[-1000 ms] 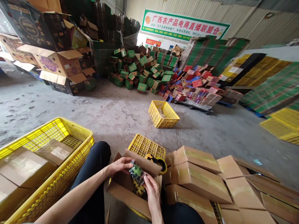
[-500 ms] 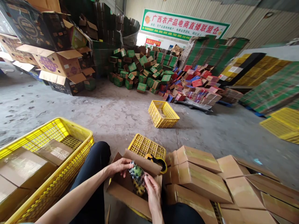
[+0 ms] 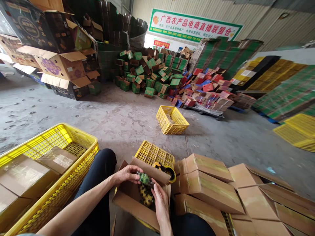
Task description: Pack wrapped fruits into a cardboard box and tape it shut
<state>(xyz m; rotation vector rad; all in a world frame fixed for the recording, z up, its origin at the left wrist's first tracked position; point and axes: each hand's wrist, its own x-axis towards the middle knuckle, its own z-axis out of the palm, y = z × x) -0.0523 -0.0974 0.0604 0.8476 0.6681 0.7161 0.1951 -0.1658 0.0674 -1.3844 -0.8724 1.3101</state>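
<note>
Since the earlier frames the wrapped green-and-yellow bundle (image 3: 145, 188) has sunk lower into the open cardboard box (image 3: 137, 205), its green top now level with the box's far flap instead of standing above it.

The left hand (image 3: 128, 173) pinches that green top from the left, fingers closed on it. The right hand (image 3: 159, 200) is curled against the bundle's right side, lower down; how firmly it grips cannot be told.

The bundle lies between the hands, its long axis running from the far flap toward the person, with the left hand at the far end and the right hand nearer the middle.

Behind the box's far edge sits a small yellow crate (image 3: 154, 154) with a tape dispenser (image 3: 164, 168). Taped cartons (image 3: 206, 186) lie just right of the box on the floor, and a big yellow crate (image 3: 73, 147) to the left.
</note>
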